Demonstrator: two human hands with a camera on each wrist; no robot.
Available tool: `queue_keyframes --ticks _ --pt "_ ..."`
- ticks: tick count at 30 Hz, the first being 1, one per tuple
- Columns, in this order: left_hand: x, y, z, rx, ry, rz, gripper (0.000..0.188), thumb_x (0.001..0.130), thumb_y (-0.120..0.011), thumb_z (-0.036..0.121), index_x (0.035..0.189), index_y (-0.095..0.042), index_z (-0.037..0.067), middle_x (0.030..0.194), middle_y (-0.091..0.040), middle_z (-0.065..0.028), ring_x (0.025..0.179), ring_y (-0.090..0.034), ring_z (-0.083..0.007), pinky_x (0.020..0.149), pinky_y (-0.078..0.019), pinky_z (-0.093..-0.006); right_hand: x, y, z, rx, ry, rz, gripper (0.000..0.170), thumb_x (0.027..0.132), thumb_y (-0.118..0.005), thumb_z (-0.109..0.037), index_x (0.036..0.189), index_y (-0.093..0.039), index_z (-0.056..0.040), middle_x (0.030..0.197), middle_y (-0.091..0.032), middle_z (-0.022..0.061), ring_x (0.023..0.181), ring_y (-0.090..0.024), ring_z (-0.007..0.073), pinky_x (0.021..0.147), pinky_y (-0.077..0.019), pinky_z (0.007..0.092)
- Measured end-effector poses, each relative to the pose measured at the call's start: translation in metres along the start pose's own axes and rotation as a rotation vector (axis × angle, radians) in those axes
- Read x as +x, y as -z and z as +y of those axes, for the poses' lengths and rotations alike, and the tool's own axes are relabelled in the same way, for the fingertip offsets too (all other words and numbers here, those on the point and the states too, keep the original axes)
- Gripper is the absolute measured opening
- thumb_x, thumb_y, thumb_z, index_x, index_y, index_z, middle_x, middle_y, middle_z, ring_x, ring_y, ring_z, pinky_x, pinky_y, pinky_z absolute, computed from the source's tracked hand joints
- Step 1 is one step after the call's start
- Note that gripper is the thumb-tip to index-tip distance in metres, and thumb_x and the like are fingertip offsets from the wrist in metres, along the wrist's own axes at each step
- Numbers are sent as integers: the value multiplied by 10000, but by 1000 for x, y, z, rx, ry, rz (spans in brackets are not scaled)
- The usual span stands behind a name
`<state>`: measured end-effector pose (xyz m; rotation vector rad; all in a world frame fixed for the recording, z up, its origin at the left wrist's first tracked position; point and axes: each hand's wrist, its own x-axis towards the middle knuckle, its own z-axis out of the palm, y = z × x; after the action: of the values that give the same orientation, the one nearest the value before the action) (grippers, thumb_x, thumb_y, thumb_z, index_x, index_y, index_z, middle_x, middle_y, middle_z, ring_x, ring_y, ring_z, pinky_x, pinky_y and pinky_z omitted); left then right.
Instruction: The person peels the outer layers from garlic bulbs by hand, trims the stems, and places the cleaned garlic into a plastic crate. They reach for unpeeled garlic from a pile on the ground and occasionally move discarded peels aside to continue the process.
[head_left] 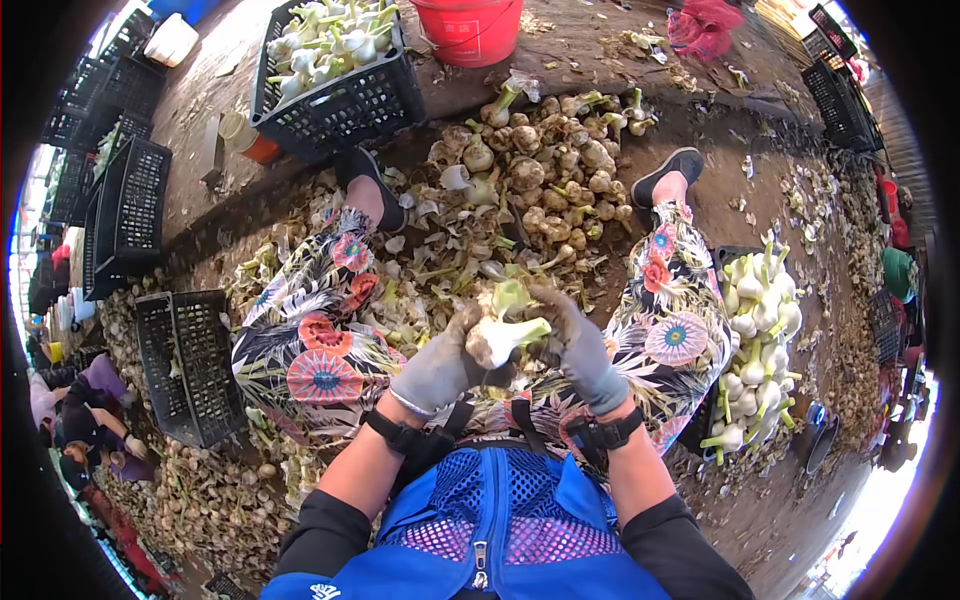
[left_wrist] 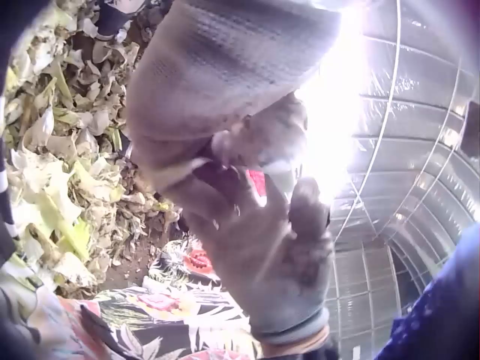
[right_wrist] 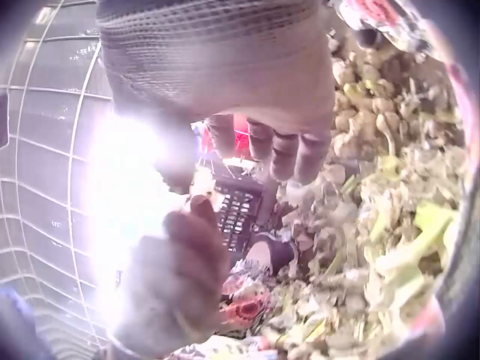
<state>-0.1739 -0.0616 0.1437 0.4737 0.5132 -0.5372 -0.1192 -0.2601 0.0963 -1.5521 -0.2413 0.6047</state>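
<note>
Between the two gloved hands in the head view is a white garlic bulb point(head_left: 497, 340) with a short green stem pointing right; a greenish piece point(head_left: 510, 298) is just above it. The left hand point(head_left: 440, 362) grips the bulb from its left side. Close to the stem end, the right hand point(head_left: 585, 358) has bent, spread fingers, with nothing visible in them in the right wrist view. Both hands, the left point(left_wrist: 225, 82) and the right point(left_wrist: 270, 259), face each other in the left wrist view. Uncleaned bulbs point(head_left: 560, 170) lie piled between the feet.
A crate of trimmed garlic point(head_left: 345, 110) stands at upper left, beside a red bucket point(head_left: 468, 30). Another heap of white bulbs point(head_left: 757, 350) is by the right leg. An empty black crate point(head_left: 190, 365) is at left. Peelings point(head_left: 430, 240) litter the ground.
</note>
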Motion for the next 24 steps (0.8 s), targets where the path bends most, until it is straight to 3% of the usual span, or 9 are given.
queue_keyframes --ticks 2,3,5,10,15,18,21,22,24 --pt "8 10 -7 351 -174 167 392 985 -590 216 1300 -520 -6 1064 -682 -105 954 -651 -221 882 -510 -333 -14 -7 -5 371 -257 -63 571 862 -750 -96 1379 -518 -25 1378 -536 79 1148 -571 152 946 -486 257" --pt "14 20 -15 354 -170 164 392 985 -590 216 1300 -520 -6 1064 -682 -105 954 -651 -221 882 -510 -333 -13 -21 -6 352 -85 32 453 886 -726 -106 1301 -579 5 1330 -568 81 1093 -588 128 913 -495 242" --pt "19 14 -15 539 -500 249 321 972 -622 198 1204 -593 -22 1096 -687 -93 937 -649 -187 868 -506 -298 -10 -22 -5 507 -132 63 341 917 -691 -118 1215 -623 34 1219 -629 96 1025 -606 114 867 -506 238" --pt "-4 4 -12 655 -705 434 252 1006 -584 207 1150 -636 7 1009 -673 -11 921 -592 -66 817 -483 -240 -7 -13 0 683 -132 159 300 965 -621 -172 1158 -632 57 1023 -672 78 894 -640 131 797 -527 263" --pt "-27 16 -6 478 -788 439 250 1008 -595 230 1114 -650 11 991 -702 -30 855 -612 -56 693 -484 -228 -8 -5 27 644 -78 284 263 1002 -558 -213 1044 -656 28 950 -675 76 869 -670 170 763 -550 325" --pt "-45 12 27 327 -832 422 265 1023 -558 230 1195 -597 31 972 -697 -47 835 -642 -88 692 -487 -214 0 9 46 851 -308 477 230 983 -607 -221 991 -657 2 947 -684 77 869 -672 176 761 -551 331" --pt "-28 12 39 1288 -904 412 362 986 -572 219 1270 -535 -2 1194 -625 -147 1088 -625 -285 944 -492 -366 1 6 33 962 -304 551 231 948 -669 -240 979 -661 -11 947 -688 73 863 -672 185 747 -544 321" --pt "-37 14 36 1572 -514 453 541 912 -658 319 1310 -508 -15 1266 -568 -201 1195 -558 -319 989 -444 -395 1 3 23 868 -279 519 231 949 -667 -247 967 -669 -17 925 -688 67 846 -671 179 739 -540 317" --pt "-22 5 20 1696 -761 373 592 836 -702 403 1243 -558 -2 1109 -603 -225 1008 -597 -387 890 -472 -457 1 0 24 774 -248 498 233 951 -664 -254 955 -676 -22 904 -688 61 829 -669 172 732 -537 314"
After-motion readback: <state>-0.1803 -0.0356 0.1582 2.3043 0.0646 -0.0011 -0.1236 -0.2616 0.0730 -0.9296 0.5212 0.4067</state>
